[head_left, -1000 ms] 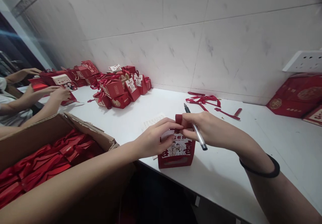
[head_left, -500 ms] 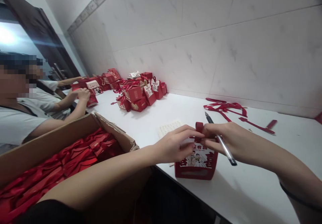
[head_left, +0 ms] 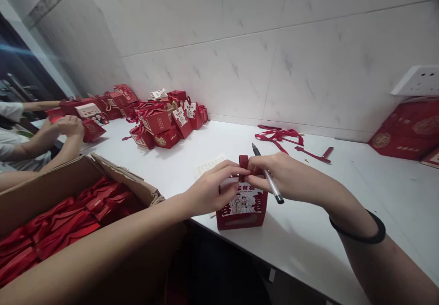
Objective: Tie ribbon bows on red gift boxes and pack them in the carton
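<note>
A small red gift box (head_left: 243,206) with a printed couple on its front stands near the front edge of the white counter (head_left: 308,232). My left hand (head_left: 209,188) pinches the red ribbon loop (head_left: 243,161) at the box's top from the left. My right hand (head_left: 288,177) pinches the same loop from the right and also holds a pen (head_left: 267,174) between its fingers, tip pointing away from me. A black band circles my right wrist.
An open cardboard carton (head_left: 113,177) full of red ribbons sits at my lower left. A heap of finished red boxes (head_left: 164,120) lies by the wall, loose ribbons (head_left: 281,136) beyond the box, larger red boxes (head_left: 404,133) at right. Another person's hands (head_left: 66,126) work at far left.
The view swung left and back again. Both hands stay pinched on the ribbon loop atop the box; the box has not visibly moved on the counter.
</note>
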The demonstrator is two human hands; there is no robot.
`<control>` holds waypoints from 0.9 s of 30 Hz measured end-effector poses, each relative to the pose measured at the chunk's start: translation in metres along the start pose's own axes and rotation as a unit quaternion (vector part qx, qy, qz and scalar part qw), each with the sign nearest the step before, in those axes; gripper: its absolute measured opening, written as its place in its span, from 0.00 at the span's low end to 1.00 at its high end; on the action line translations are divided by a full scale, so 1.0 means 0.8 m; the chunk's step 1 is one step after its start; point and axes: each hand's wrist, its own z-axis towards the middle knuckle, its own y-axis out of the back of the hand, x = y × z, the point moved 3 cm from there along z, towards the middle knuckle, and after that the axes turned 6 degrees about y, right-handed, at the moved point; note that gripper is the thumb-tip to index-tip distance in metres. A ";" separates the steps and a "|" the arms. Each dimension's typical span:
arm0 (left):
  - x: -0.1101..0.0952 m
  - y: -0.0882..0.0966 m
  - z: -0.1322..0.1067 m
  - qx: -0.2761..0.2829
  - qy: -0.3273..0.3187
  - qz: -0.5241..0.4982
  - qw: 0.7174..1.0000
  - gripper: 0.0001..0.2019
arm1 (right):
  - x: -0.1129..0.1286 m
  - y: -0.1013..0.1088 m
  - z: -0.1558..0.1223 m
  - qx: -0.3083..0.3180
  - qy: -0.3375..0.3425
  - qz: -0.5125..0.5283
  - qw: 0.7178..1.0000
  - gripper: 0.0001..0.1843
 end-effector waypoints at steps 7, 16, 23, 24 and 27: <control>-0.002 0.001 0.001 -0.011 -0.001 0.009 1.000 0.18 | 0.003 0.001 0.001 0.002 0.007 -0.022 1.000 0.09; 0.000 0.002 0.002 -0.005 0.023 0.004 1.000 0.16 | 0.005 0.001 0.001 0.008 0.012 -0.020 1.000 0.10; 0.000 0.001 0.003 -0.007 0.043 -0.020 0.999 0.16 | 0.003 0.000 0.002 0.005 0.010 -0.027 1.000 0.09; 0.000 0.002 0.003 -0.008 0.048 -0.026 0.998 0.16 | 0.004 0.000 0.002 0.007 0.008 -0.029 1.000 0.09; -0.001 0.001 0.004 -0.010 0.077 -0.057 0.995 0.15 | 0.004 0.000 0.001 0.015 0.003 -0.027 1.000 0.09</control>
